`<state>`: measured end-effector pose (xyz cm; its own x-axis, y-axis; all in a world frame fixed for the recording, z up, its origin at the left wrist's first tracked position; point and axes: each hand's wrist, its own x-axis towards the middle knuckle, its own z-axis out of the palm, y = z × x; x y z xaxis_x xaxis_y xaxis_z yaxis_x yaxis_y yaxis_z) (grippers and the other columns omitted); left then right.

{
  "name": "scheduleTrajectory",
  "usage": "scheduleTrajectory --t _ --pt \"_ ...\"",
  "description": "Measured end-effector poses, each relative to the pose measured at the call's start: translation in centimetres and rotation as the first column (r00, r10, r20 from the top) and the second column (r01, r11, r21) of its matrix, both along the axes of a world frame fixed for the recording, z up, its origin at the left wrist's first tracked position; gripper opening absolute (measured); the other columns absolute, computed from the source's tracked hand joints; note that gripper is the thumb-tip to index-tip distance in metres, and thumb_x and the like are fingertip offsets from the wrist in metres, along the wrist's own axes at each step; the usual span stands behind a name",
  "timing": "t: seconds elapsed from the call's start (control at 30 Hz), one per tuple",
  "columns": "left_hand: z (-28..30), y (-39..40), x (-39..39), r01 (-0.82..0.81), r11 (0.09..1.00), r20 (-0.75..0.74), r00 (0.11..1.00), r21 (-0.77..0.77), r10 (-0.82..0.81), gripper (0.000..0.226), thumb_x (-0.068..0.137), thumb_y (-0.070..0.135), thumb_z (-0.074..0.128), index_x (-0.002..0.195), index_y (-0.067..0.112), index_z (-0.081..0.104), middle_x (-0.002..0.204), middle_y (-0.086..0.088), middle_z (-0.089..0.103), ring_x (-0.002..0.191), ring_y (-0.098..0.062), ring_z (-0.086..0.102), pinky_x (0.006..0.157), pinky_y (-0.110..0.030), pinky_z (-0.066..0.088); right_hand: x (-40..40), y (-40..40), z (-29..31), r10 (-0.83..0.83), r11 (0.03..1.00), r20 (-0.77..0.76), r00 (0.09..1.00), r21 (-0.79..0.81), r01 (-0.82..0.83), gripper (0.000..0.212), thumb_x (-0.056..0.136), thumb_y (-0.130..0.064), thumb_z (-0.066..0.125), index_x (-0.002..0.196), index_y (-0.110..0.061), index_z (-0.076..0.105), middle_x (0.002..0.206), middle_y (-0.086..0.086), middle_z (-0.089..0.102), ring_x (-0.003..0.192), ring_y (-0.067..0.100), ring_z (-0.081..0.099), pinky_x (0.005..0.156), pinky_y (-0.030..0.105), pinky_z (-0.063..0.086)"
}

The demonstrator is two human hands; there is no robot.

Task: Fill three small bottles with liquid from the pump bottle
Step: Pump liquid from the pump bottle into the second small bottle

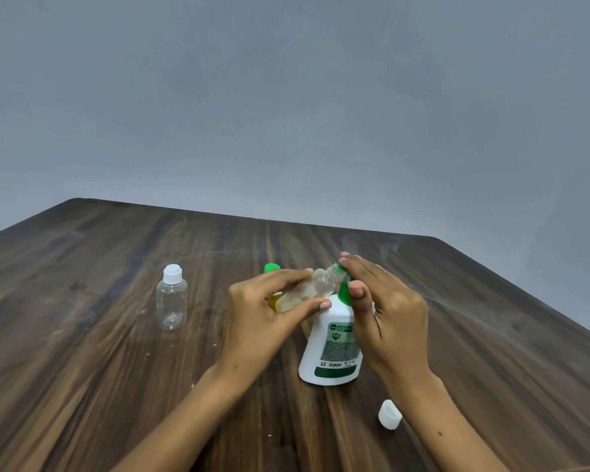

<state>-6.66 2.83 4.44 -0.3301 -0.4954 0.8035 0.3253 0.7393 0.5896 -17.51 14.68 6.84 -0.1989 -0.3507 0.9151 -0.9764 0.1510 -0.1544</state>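
Note:
A white pump bottle (331, 349) with a green pump head and green label stands on the wooden table (116, 369). My left hand (263, 311) grips a small clear bottle (312, 287), tilted with its open neck at the pump spout. My right hand (385, 308) rests on the green pump head, fingers over the top and thumb at its front. A second small bottle (171, 298), clear and empty with a white cap on, stands to the left. Behind my left hand a third bottle with a green cap (272, 267) and yellowish contents is partly hidden.
A loose white cap (390, 414) lies on the table near my right forearm. The table's far edge meets a plain grey wall (286, 97). Small crumbs dot the wood at the front left.

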Motion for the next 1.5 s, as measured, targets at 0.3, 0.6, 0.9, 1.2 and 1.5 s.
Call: scheduleTrajectory --t 0.3,0.6,0.9,1.2,1.5 --pt "0.2 0.0 0.0 -0.017 1.000 -0.018 1.000 -0.005 0.016 0.042 0.064 0.031 0.085 0.099 0.010 0.078 0.096 0.009 0.075 0.091 0.003 0.069 0.079 -0.012 0.053 0.2 -0.2 0.1 -0.022 1.000 -0.004 1.000 -0.012 0.022 0.074 0.099 -0.061 0.019 0.108 -0.011 0.073 0.110 0.000 0.071 0.103 0.010 0.062 0.082 0.028 0.052" --pt "0.2 0.0 0.0 0.005 1.000 -0.026 1.000 0.017 -0.004 0.042 0.065 0.033 0.084 0.100 0.011 0.077 0.096 0.010 0.075 0.091 0.003 0.069 0.079 -0.012 0.052 -0.1 -0.2 0.4 -0.001 1.000 -0.009 1.000 -0.014 0.001 0.075 0.098 -0.062 0.018 0.110 -0.012 0.072 0.114 0.000 0.069 0.108 0.010 0.061 0.086 0.027 0.050" --pt "0.2 0.0 0.0 0.001 1.000 -0.028 1.000 0.018 -0.001 0.040 0.064 0.028 0.087 0.100 0.012 0.077 0.095 0.012 0.074 0.090 0.002 0.069 0.078 -0.014 0.053 -0.2 -0.2 0.2 0.021 0.999 -0.043 0.999 -0.041 -0.022 0.076 0.100 -0.060 0.016 0.111 -0.009 0.072 0.116 0.001 0.068 0.112 0.015 0.061 0.090 0.033 0.051" --pt "0.3 0.1 0.0 0.005 1.000 -0.028 1.000 0.023 -0.005 0.040 0.064 0.029 0.087 0.099 0.013 0.077 0.095 0.014 0.073 0.089 0.003 0.069 0.078 -0.013 0.053 -0.1 -0.2 0.1 0.024 0.999 -0.035 0.999 -0.046 -0.026 0.074 0.100 -0.059 0.017 0.112 -0.009 0.071 0.117 0.001 0.068 0.113 0.013 0.060 0.088 0.034 0.052" --pt "0.1 -0.1 0.0 -0.011 1.000 -0.012 1.000 0.015 0.012 0.041 0.064 0.030 0.086 0.098 0.011 0.078 0.094 0.009 0.075 0.089 0.002 0.069 0.078 -0.015 0.054 -0.3 -0.7 -0.3 0.015 0.997 -0.002 1.000 -0.074 -0.015 0.071 0.101 -0.058 0.020 0.107 -0.010 0.073 0.109 0.000 0.071 0.102 0.013 0.065 0.079 0.031 0.053"
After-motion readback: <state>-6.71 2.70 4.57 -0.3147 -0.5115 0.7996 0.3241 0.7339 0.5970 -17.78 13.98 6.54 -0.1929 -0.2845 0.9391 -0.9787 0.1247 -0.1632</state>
